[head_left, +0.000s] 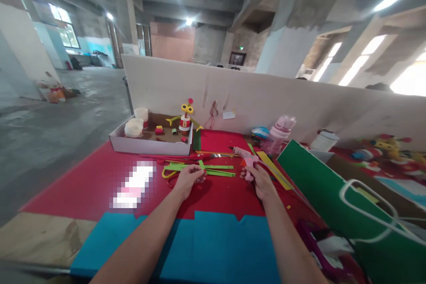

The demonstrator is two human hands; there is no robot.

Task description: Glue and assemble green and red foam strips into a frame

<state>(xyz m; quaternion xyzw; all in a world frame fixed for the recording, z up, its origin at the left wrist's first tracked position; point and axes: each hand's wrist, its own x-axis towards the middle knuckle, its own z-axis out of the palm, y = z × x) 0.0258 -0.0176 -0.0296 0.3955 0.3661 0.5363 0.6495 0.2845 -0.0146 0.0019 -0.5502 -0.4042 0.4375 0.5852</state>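
My left hand (190, 180) pinches a short light green strip (201, 165) above the red table cover. Wrapped round the handle of a pink glue gun (246, 158) is my right hand (259, 180); the gun's dark nozzle points up and left. Several long green strips (219, 170) lie between and behind the hands. Beside my left hand are the yellow handles of scissors (166, 172), partly hidden. Blue sheets (226, 242) cover the front edge, under my forearms.
A white box (149, 146) at the back left holds cups (133, 128) and a yellow-eyed figure (186, 120). Yellow strips (274, 171) lie right of the glue gun, near a green board (319, 195). A pink bottle (281, 131) and a white cable (369, 184) are on the right.
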